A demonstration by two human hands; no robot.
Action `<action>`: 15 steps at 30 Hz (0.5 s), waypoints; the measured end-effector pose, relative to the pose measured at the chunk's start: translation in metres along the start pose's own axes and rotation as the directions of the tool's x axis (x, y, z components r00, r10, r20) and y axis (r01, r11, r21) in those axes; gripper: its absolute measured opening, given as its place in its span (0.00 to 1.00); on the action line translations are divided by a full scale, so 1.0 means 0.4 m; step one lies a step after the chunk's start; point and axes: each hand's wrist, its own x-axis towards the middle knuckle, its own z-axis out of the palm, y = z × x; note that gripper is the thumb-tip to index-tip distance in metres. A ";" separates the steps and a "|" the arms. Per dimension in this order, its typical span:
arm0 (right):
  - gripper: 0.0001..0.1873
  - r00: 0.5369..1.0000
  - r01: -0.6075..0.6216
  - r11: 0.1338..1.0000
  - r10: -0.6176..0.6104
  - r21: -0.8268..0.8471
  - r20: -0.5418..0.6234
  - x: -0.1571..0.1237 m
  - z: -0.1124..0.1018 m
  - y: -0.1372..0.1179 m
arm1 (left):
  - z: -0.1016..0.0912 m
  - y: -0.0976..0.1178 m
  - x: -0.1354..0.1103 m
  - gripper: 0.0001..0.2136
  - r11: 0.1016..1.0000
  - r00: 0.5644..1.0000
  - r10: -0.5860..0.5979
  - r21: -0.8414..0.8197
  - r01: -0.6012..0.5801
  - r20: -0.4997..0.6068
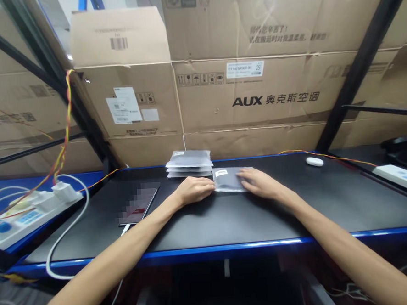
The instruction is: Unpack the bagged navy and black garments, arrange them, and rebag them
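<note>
A flat frosted plastic bag with a small white label and something dark inside lies on the black tabletop in front of me. At its left edge is my left hand, with fingers bent and held together against the bag's side. My right hand rests over the bag's right part, its fingers stretched out and slightly apart on the surface. Just behind and to the left stands a stack of several similar frosted bags, the top one also with a white label.
A phone with a cable lies left. A white case sits at the back right. Power strips occupy both sides. Cardboard forms the back wall, between black posts. A blue edge runs along the front.
</note>
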 end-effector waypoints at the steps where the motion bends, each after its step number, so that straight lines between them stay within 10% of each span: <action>1: 0.24 0.997 0.065 0.998 -0.064 0.018 -0.036 0.001 0.007 -0.017 | 0.001 0.001 0.001 0.11 1.000 1.000 -0.008 -0.009 0.008 -0.004; 5: 0.19 0.951 0.294 0.956 -0.294 -0.019 -0.100 0.010 0.045 -0.090 | 0.004 0.013 0.007 0.10 0.997 0.998 -0.062 -0.055 0.061 -0.026; 15: 0.24 0.947 0.287 0.936 -0.310 -0.204 -0.089 0.025 0.079 -0.138 | 0.020 0.037 0.026 0.09 0.994 0.994 -0.100 -0.054 0.098 -0.037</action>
